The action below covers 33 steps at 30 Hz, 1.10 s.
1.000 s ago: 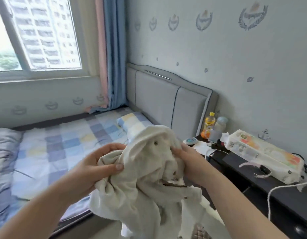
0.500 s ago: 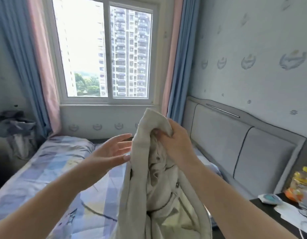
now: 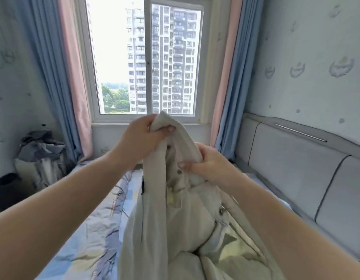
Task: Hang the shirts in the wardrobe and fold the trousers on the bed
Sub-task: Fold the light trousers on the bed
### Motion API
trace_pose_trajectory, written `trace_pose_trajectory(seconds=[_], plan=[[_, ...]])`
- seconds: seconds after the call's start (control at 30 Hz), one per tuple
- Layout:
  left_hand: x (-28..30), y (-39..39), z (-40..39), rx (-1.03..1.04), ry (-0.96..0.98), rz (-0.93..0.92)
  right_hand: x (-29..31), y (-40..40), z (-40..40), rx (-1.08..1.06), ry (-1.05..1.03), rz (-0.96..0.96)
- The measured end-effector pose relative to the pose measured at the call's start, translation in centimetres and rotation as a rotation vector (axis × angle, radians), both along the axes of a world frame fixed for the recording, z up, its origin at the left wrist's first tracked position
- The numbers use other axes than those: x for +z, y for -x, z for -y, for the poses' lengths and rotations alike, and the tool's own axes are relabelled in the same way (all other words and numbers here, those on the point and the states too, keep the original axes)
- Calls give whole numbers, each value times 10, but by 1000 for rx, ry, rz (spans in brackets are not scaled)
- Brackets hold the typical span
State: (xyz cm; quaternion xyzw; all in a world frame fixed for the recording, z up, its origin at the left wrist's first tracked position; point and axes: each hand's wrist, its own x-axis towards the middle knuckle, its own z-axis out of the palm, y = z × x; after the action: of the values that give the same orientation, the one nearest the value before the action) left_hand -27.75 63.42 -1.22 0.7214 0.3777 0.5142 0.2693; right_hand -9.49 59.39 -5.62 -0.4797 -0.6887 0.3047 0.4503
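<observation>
Both hands hold a cream garment [image 3: 181, 219] up over the bed [image 3: 90, 239], its lower part drooping toward the bed's near edge. The left hand [image 3: 142, 138] grips the top edge with curled fingers and thumb, while the right hand [image 3: 207, 162] pinches the buttoned edge just below. A dark pile of clothes [image 3: 40, 146] sits beyond the bed's far left corner, beside the curtain [image 3: 52, 77].

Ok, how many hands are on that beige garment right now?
2. The left hand grips the beige garment at its top edge, in front of the window sill; the right hand pinches it lower, toward the headboard side.
</observation>
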Motion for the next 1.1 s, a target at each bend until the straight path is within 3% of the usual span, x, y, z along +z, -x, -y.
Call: trace_pose_trajectory(seconds=[0.23,0.43,0.63,0.77,0.8,0.93,1.0,1.1], plan=[[4,21,-50,64,-45,18,-83,-23,-49,-96,300,392],[-2,41,-97,196,-59,-25,-144,-45,-109,-118,313,724],[12,63,-139,357,-85,23,-161,-78,-182,-189,396,817],[23,85,-159,478,-79,28,-140,-91,-233,-182,504,569],[25,89,-163,509,-81,53,-131,-93,-247,-166,514,398],[33,101,-171,606,-87,155,-74,-91,-296,-42,540,-589],[41,104,-170,644,-88,161,-39,-88,-315,-22,525,-771],[60,104,-167,667,-90,194,16,-88,-335,43,426,-864]])
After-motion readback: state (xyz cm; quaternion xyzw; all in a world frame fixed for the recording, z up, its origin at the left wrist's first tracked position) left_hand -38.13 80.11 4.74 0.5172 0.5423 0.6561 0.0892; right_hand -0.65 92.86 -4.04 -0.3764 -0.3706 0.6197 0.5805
